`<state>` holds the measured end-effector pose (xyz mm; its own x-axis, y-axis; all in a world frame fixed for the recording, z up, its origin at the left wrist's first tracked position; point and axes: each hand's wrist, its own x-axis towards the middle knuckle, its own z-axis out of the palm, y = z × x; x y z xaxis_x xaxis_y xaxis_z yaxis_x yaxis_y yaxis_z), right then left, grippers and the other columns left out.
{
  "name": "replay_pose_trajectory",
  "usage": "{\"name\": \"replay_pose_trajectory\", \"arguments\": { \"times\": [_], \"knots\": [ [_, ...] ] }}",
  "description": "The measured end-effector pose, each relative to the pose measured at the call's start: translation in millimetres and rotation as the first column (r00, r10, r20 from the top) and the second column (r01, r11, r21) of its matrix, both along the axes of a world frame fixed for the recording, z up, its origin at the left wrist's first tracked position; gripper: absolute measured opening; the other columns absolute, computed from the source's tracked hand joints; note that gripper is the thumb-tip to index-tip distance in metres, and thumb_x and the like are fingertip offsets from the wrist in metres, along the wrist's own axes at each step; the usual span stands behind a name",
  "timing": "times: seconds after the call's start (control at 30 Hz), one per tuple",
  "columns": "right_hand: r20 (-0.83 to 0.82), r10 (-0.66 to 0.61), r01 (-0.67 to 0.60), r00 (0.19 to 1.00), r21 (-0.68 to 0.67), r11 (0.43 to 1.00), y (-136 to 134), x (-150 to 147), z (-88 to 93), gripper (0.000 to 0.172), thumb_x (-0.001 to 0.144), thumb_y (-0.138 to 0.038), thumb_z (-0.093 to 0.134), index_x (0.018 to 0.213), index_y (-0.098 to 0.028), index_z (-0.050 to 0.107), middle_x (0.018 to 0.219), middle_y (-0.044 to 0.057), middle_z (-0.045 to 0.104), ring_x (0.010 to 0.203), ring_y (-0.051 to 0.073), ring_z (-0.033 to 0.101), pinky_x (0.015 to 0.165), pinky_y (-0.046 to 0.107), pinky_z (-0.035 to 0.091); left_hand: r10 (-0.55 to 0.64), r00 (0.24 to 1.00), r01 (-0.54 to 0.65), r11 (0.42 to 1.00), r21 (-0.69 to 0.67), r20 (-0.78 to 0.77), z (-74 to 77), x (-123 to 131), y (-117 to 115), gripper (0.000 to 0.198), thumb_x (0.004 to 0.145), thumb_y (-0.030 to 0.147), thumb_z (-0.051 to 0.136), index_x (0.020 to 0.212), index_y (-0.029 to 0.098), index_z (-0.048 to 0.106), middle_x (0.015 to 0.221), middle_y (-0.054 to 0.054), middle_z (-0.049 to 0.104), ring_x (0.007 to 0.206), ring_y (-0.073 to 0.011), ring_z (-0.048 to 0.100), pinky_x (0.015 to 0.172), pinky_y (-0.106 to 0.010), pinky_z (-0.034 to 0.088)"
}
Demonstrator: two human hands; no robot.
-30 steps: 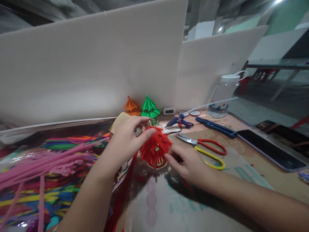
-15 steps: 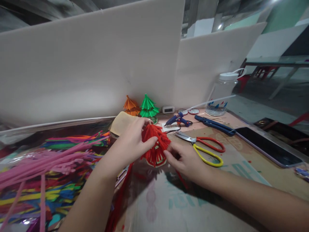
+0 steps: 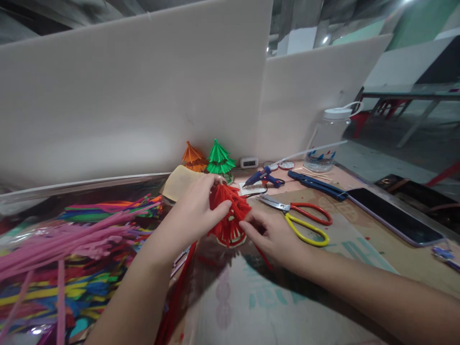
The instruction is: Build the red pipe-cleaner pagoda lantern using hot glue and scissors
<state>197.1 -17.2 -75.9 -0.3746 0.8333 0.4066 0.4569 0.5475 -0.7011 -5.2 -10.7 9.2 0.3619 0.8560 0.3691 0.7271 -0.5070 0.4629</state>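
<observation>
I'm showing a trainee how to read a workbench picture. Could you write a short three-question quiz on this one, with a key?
1. Multiple choice: what is between the left hand and the right hand?
A) the phone
B) the red fringed piece
C) the bottle with the white lid

2. True or false: the scissors have one red handle and one yellow handle.

3. Fill in the colour: at the back, just right of the orange tiered cone, stands a ____ one.

Key:
1. B
2. True
3. green
</observation>
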Motion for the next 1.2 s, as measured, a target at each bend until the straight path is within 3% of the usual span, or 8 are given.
{"name": "replay_pose_trajectory", "arguments": {
  "times": [0.23, 0.57, 0.97, 1.2],
  "knots": [
    [-0.058, -0.013, 0.015, 0.998, 0.035, 0.999, 0.9, -1.6, 5.3, 0.022, 0.095, -0.031, 0.056, 0.078, -0.020, 0.061, 0.069, -0.001, 0.064, 0.060, 0.012, 0.054, 0.056, 0.023, 0.037, -0.022, 1.000, 0.022, 1.000, 0.003, 0.008, -1.5, -1.3, 1.9, 0.022, 0.092, 0.030, 0.059, 0.111, 0.022, 0.056, 0.111, -0.004, 0.063, 0.099, -0.0215, 0.061, 0.088, -0.037, 0.049],
    [-0.082, -0.016, 0.014, 0.997, -0.028, 1.000, -1.3, -4.1, 8.8, 0.021, 0.095, -0.032, 0.056, 0.081, -0.020, 0.065, 0.073, 0.000, 0.067, 0.064, 0.013, 0.057, 0.058, 0.024, 0.039, -0.030, 0.999, 0.032, 0.999, -0.042, 0.042, 2.5, -1.9, -0.2, 0.027, 0.095, 0.042, 0.057, 0.114, 0.022, 0.059, 0.114, -0.004, 0.066, 0.105, -0.0226, 0.061, 0.090, -0.037, 0.048],
    [-0.113, 0.028, -0.040, 0.993, -0.105, 0.994, 2.0, -4.3, 10.7, 0.018, 0.093, -0.029, 0.055, 0.081, -0.019, 0.066, 0.073, 0.001, 0.067, 0.065, 0.014, 0.057, 0.060, 0.025, 0.041, -0.017, 0.995, 0.018, 1.000, -0.016, 0.094, 1.7, 0.5, 3.0, 0.022, 0.095, 0.037, 0.058, 0.110, 0.021, 0.063, 0.110, -0.003, 0.068, 0.101, -0.0212, 0.062, 0.091, -0.036, 0.048],
    [-0.079, 0.002, -0.016, 0.997, -0.172, 0.985, 4.4, -2.9, 10.6, 0.020, 0.090, -0.038, 0.060, 0.081, -0.020, 0.062, 0.069, -0.001, 0.060, 0.060, 0.014, 0.052, 0.056, 0.026, 0.038, -0.033, 0.995, 0.035, 0.999, -0.022, 0.095, -0.3, -3.5, 4.6, 0.028, 0.096, 0.040, 0.056, 0.115, 0.021, 0.063, 0.115, -0.005, 0.069, 0.107, -0.0234, 0.063, 0.093, -0.037, 0.050]
  ]
}}
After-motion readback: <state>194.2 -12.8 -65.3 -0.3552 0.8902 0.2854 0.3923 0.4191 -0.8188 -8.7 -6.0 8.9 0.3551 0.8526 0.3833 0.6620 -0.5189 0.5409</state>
